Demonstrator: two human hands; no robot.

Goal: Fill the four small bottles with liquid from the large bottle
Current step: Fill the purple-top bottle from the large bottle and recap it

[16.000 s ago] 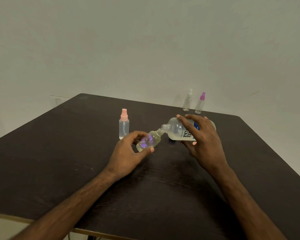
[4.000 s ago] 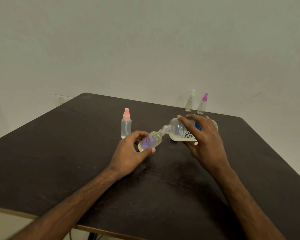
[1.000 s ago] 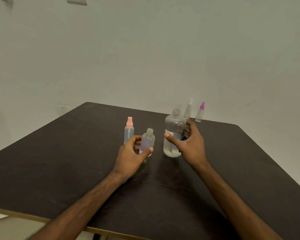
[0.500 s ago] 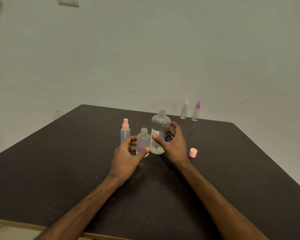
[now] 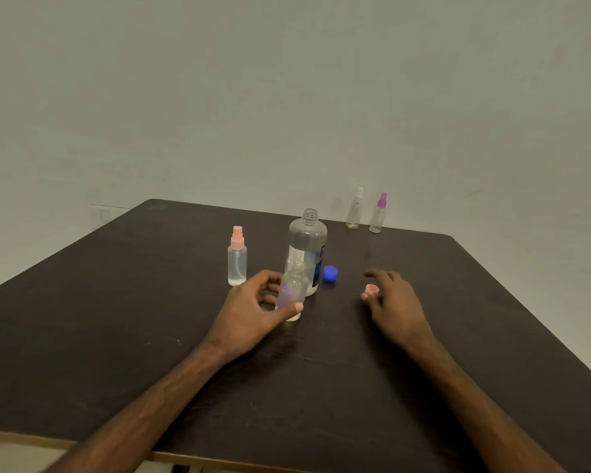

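My left hand (image 5: 253,308) grips a small clear bottle (image 5: 292,290) that stands upright and uncapped on the dark table (image 5: 151,336), holding pale liquid. Just behind it the large bottle (image 5: 307,247) stands upright with its neck open and its blue cap (image 5: 330,273) lying beside its base. To the right, my right hand (image 5: 394,303) pinches a small pink cap (image 5: 372,289) at the table surface. A pink-topped spray bottle (image 5: 236,257) with liquid stands left of the large bottle. A white-topped bottle (image 5: 355,209) and a purple-topped bottle (image 5: 378,213) stand at the far edge.
A plain wall rises behind the table. The table's right edge (image 5: 526,319) runs diagonally close to my right forearm, and its front edge (image 5: 219,459) lies just below my arms.
The large bottle went from tilted over the small bottle to standing upright. My right hand let go of it and moved right onto the pink cap. My left hand kept its hold.
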